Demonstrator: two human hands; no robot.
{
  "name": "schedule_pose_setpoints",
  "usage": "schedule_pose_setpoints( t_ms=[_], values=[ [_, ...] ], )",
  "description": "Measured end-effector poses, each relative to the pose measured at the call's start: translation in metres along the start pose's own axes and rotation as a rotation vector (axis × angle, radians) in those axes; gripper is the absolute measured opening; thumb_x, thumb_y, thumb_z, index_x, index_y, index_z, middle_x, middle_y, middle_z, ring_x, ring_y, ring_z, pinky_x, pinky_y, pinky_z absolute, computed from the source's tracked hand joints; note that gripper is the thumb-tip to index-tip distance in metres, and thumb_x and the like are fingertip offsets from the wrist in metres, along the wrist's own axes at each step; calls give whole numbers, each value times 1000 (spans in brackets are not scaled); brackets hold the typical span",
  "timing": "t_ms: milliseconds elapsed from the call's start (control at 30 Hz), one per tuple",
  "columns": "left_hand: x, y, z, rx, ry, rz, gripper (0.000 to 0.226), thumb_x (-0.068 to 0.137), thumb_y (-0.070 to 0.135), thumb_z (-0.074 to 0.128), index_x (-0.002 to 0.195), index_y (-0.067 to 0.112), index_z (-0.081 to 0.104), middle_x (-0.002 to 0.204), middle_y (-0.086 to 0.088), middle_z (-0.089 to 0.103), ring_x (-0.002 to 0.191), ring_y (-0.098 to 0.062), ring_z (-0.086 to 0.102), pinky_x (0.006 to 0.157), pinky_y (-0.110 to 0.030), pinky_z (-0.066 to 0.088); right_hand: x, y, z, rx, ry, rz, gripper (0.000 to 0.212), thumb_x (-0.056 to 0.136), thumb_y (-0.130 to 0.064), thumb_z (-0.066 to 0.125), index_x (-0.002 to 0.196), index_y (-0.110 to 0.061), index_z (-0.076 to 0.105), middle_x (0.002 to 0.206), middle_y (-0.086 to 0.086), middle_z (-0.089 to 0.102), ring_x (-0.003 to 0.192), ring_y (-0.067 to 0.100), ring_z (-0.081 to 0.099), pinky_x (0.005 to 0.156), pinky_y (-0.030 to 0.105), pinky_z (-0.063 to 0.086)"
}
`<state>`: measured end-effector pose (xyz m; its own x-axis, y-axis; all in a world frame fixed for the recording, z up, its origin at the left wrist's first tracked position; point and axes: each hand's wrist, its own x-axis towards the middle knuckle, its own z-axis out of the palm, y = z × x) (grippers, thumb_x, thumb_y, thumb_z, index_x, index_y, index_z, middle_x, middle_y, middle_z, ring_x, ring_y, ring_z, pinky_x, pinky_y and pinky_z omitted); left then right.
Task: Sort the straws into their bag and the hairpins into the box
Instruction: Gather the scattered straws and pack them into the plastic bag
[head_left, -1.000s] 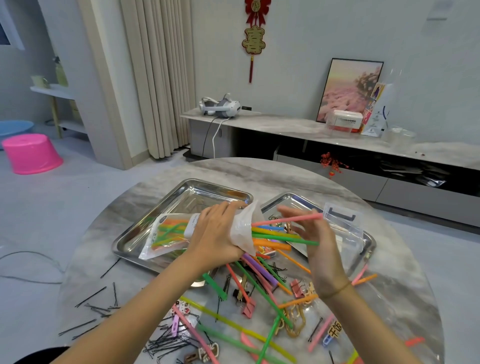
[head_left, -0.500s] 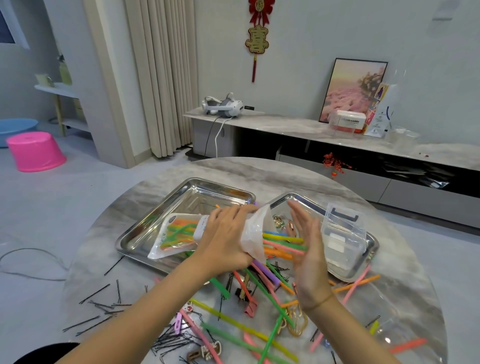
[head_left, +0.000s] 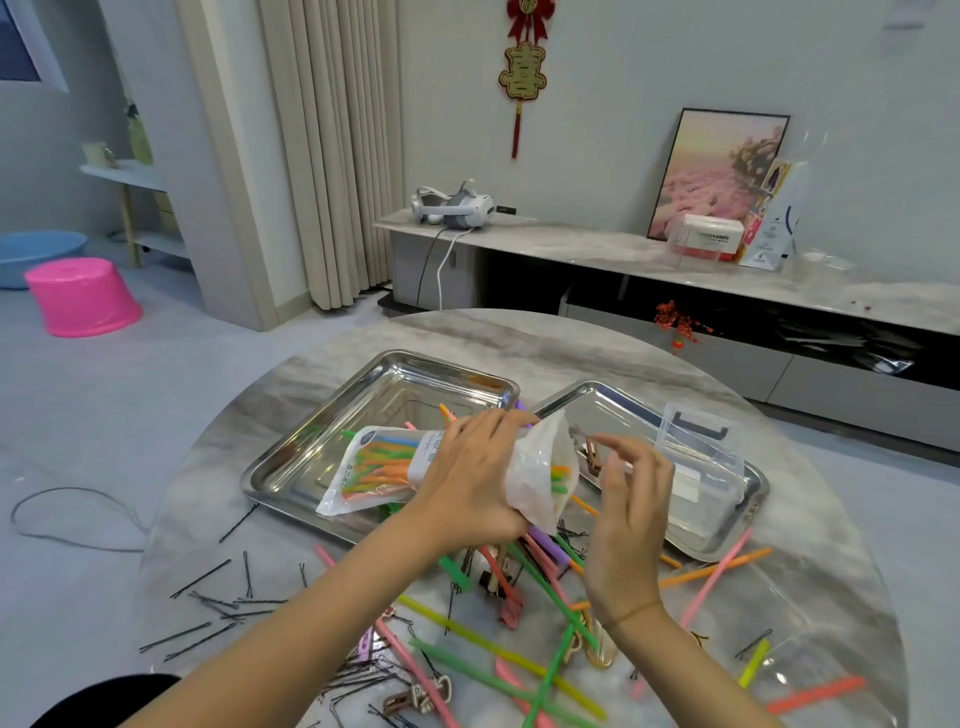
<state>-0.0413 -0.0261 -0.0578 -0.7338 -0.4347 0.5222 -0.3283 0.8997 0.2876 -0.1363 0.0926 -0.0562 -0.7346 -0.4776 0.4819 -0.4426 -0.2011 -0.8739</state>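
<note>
The left hand (head_left: 467, 483) grips the bag (head_left: 374, 467). The right hand (head_left: 631, 519) hangs loose, holding nothing, just beside the bag. Straws (head_left: 717, 567) and hairpins (head_left: 201, 578) lie below the bag; the box (head_left: 696, 452) sits right of it.

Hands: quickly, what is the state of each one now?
Left hand: grips the straw bag near its mouth.
Right hand: open, holding nothing, beside the bag's mouth.
</note>
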Motion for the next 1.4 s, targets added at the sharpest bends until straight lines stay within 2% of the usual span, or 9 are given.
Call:
schedule_pose_setpoints(
  t_ms=[100,267,433,633,867,1033,1167,1300,1400],
  values=[
    [3,-5,-8,-14,70,-38,75,57,44,65,124,18,46,115,9,53,104,-12,50,91,-27,31,-4,5,1,-24,-34,-79,36,90,-38,34,96,-15,62,98,-1,57,96,5,54,84,19,44],
    [5,-6,-15,-31,145,-89,73,59,49,57,124,18,48,112,9,55,104,-13,53,91,-27,33,-9,5,8,-142,-139,-289,32,95,-24,39,97,-16,70,109,-4,61,107,-5,53,90,7,37],
    [4,-4,-16,-21,142,-39,75,57,47,59,125,17,47,119,11,53,109,-10,51,94,-27,31,-18,6,7,-200,-255,-315,32,93,-32,44,124,-33,49,115,-20,52,109,1,50,94,15,37],
    [-2,-17,-18,21,112,27,75,55,39,65,124,16,49,119,10,54,108,-9,51,94,-31,34,-13,8,7,-420,-471,-415,28,96,-37,36,116,-25,51,93,-10,47,91,10,48,80,33,44],
    [-1,-43,-36,26,129,49,78,58,32,83,125,24,45,110,7,59,99,-11,47,83,-32,41,-4,0,6,-227,-408,-476,32,94,-20,41,125,-24,49,115,-15,52,93,-7,49,80,14,43],
    [2,-53,-62,-82,253,-8,69,64,38,68,125,26,41,110,2,58,99,-14,45,74,-37,48,5,22,9,-384,-417,-411,26,88,-18,44,114,-19,49,111,-7,46,97,2,48,88,15,40],
    [-1,-70,-76,-36,252,6,74,63,28,79,126,25,42,111,-1,59,100,-13,44,74,-33,44,2,50,12,-714,-602,-272,28,86,-18,56,114,-16,56,115,1,48,109,21,48,94,36,45],
    [-5,-87,-76,-16,219,-6,77,58,12,86,124,19,48,104,4,57,94,-6,43,68,-35,50,-3,60,14,-934,-791,-81,56,90,-44,48,140,-24,34,147,0,26,138,21,24,114,35,24],
    [-6,-85,-70,-6,176,93,71,62,17,83,124,16,50,108,-1,61,96,-10,49,71,-32,52,-4,66,14,-931,-817,-38,73,87,-54,50,147,-25,20,155,-1,14,143,20,14,116,34,16]
  ],
)
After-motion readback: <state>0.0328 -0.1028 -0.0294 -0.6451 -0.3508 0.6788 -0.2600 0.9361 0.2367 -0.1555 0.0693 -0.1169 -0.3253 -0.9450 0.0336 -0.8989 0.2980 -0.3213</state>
